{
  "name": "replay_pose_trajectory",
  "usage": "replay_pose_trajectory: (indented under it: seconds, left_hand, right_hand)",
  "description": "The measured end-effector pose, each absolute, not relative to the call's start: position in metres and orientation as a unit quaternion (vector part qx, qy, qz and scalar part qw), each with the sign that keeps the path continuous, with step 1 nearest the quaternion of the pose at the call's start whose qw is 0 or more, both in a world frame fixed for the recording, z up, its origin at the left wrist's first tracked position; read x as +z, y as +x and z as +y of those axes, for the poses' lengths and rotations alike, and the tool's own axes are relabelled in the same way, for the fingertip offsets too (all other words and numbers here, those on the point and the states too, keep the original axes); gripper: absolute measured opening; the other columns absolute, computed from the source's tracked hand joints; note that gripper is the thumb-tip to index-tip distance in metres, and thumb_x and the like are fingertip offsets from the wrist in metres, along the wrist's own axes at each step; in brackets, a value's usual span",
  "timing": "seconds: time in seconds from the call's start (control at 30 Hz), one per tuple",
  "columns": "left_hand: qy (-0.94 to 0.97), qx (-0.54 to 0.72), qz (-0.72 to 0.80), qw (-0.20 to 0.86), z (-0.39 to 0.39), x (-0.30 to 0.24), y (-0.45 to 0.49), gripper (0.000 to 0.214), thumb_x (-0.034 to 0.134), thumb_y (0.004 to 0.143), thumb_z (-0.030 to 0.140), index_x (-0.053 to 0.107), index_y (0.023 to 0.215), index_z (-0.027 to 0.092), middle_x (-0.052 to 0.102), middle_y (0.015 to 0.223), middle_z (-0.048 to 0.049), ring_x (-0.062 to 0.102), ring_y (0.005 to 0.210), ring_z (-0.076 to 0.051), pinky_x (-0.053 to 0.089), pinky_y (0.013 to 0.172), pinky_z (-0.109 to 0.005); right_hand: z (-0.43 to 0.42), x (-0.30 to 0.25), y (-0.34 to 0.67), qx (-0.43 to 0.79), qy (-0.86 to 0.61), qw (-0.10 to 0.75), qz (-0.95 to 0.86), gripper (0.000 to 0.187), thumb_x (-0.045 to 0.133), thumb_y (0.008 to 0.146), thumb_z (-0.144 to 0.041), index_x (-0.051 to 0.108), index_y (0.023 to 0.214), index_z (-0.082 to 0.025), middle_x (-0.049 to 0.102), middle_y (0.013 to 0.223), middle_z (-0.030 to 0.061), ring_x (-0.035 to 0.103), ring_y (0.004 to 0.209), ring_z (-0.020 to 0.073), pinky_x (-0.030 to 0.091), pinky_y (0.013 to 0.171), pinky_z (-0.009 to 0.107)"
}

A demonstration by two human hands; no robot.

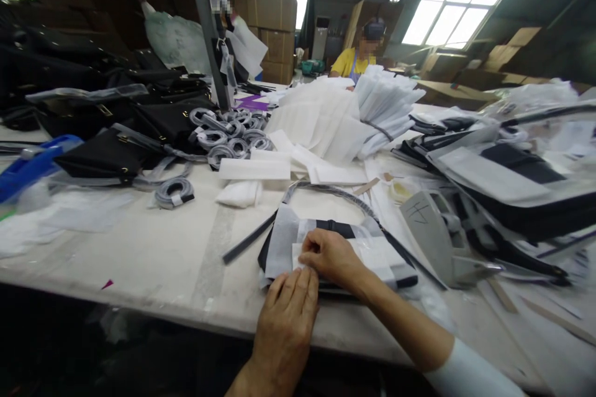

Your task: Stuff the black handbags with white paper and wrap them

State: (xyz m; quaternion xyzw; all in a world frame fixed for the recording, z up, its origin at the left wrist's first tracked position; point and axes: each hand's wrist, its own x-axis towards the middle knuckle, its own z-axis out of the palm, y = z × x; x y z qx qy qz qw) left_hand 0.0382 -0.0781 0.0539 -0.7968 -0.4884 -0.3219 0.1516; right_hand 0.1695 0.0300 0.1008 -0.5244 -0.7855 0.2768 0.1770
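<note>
A black handbag (400, 279) wrapped in white paper lies flat near the table's front edge, its handle arching away from me. My left hand (286, 316) rests flat on the bag's near edge with fingers together and stretched out. My right hand (330, 255) sits on the bag just beyond it, fingers curled and pinching a small white paper sheet (372, 254). A grey strap (249, 239) lies beside the bag to the left.
Stacks of white wrapping sheets (326, 118) fill the table's middle. Coiled grey straps (233, 133) and black bags (107, 155) lie at the left, more wrapped bags (503, 180) at the right. A person in a yellow shirt (349, 62) works at the far side.
</note>
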Motion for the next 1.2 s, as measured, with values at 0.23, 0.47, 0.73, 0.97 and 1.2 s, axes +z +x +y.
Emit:
replay_pose_trajectory:
  seconds: [0.23,0.47,0.73,0.97,1.2]
  left_hand:
    - [-0.789,-0.312,-0.501,0.171,-0.074,0.051,0.044,0.033,0.04,0.098,0.015,0.062,0.122,0.012,0.071,0.116,-0.0087,0.062,0.107,-0.024,0.039,0.097,-0.041]
    - [-0.777,-0.339,-0.506,0.161,-0.074,0.043,0.046,0.033,0.043,0.099,0.019,0.061,0.126,0.014,0.07,0.119,-0.0079,0.061,0.11,-0.022,0.037,0.099,-0.04]
    - [-0.81,-0.294,-0.477,0.175,-0.072,0.04,0.032,0.039,0.045,0.095,0.017,0.058,0.131,0.015,0.066,0.128,-0.0078,0.06,0.111,-0.023,0.035,0.101,-0.041]
    - [-0.835,-0.261,-0.432,0.219,-0.064,0.031,0.02,0.046,0.043,0.089,0.012,0.056,0.133,0.014,0.063,0.13,-0.0107,0.059,0.112,-0.026,0.034,0.102,-0.047]
    - [-0.838,-0.268,-0.4,0.257,-0.062,0.04,0.022,0.049,0.038,0.082,0.007,0.06,0.125,0.013,0.066,0.125,-0.0136,0.061,0.108,-0.027,0.035,0.098,-0.049]
  right_hand:
    - [0.037,0.105,0.165,0.229,-0.536,0.205,-0.786,0.016,0.07,0.072,-0.014,0.066,0.085,-0.022,0.064,0.07,-0.0036,0.055,0.064,0.0127,0.035,0.06,0.024]
    - [0.011,0.16,0.276,0.192,-0.606,0.392,-0.665,0.027,0.062,0.08,-0.047,0.07,0.085,-0.022,0.071,0.08,0.0029,0.063,0.071,0.0199,0.046,0.068,0.031]
    - [-0.015,0.158,0.461,0.18,-0.792,0.356,-0.462,0.039,0.064,0.065,-0.057,0.072,0.077,-0.021,0.072,0.085,0.0077,0.062,0.09,0.0294,0.045,0.075,0.036]
    - [0.001,0.128,0.465,0.335,-0.75,0.369,-0.436,0.054,0.069,0.059,-0.066,0.074,0.077,-0.015,0.073,0.085,0.0101,0.063,0.076,0.0207,0.045,0.069,0.032]
    - [0.018,0.133,0.455,0.334,-0.73,0.423,-0.42,0.03,0.073,0.053,-0.044,0.066,0.057,-0.015,0.064,0.059,0.0035,0.052,0.058,0.0145,0.039,0.06,0.029]
